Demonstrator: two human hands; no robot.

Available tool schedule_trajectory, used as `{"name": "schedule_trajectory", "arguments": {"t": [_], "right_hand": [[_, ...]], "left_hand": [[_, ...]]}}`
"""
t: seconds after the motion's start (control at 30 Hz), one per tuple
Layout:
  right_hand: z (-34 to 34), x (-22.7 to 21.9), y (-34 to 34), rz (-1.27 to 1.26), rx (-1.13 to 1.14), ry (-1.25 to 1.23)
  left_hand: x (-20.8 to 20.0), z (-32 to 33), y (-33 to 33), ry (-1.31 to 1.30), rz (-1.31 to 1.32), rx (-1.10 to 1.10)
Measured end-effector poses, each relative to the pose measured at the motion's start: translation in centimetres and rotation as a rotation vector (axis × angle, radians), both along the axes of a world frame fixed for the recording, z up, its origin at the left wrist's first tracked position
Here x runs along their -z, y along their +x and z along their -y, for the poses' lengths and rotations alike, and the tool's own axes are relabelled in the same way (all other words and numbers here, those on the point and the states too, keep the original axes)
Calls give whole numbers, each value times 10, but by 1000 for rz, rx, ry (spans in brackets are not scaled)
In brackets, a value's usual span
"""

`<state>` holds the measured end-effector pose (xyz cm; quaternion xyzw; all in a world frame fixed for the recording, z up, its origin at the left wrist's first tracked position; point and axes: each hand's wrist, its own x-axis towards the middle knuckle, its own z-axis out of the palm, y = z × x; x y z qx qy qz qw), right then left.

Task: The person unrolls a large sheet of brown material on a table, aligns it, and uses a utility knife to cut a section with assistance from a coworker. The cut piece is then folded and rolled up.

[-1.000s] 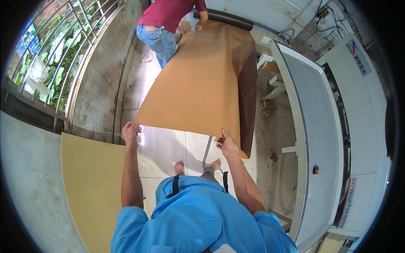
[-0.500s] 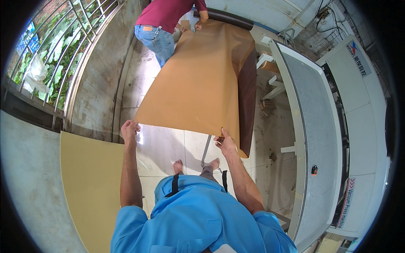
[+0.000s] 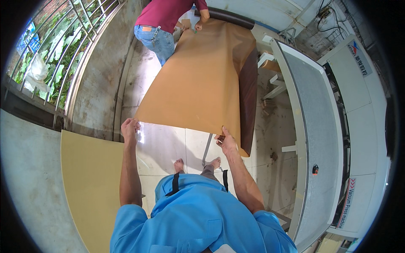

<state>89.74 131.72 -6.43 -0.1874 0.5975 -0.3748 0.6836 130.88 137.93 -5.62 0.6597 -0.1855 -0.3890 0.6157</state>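
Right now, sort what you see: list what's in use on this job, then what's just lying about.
In use:
- brown sheet, near edge pinched by the left hand and right hand
- dark roll at its far end, probably

Apparently lying about:
- yellowish board, left
- white bag by the window
- small orange-and-black item on the grey bed

Barred window (image 3: pixel 82 30), far left; green plants (image 3: pixel 58 49) outside; white bag (image 3: pixel 37 72) at window. Pale yellow board (image 3: pixel 90 185), near left. Large white machine (image 3: pixel 363 135), right; long grey tray (image 3: pixel 322 126) on machine's left side. Small orange-and-black object (image 3: pixel 315 170) resting on tray. Black cables (image 3: pixel 324 12), far right.
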Motion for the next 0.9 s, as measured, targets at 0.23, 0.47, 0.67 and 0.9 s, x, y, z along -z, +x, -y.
{"name": "schedule_trajectory", "arguments": {"t": [0.23, 0.47, 0.67, 0.9], "right_hand": [[-1, -2, 1, -20, 4, -3], [-1, -2, 2, -17, 29, 17], [-1, 1, 0, -14, 13, 11], [-1, 3, -1, 5, 24, -11]], "left_hand": [[2, 0, 4, 2, 0, 15], [1, 0, 5, 24, 1, 40], [-4, -1, 5, 41, 12, 58], [-14, -2, 4, 50, 28, 81]]}}
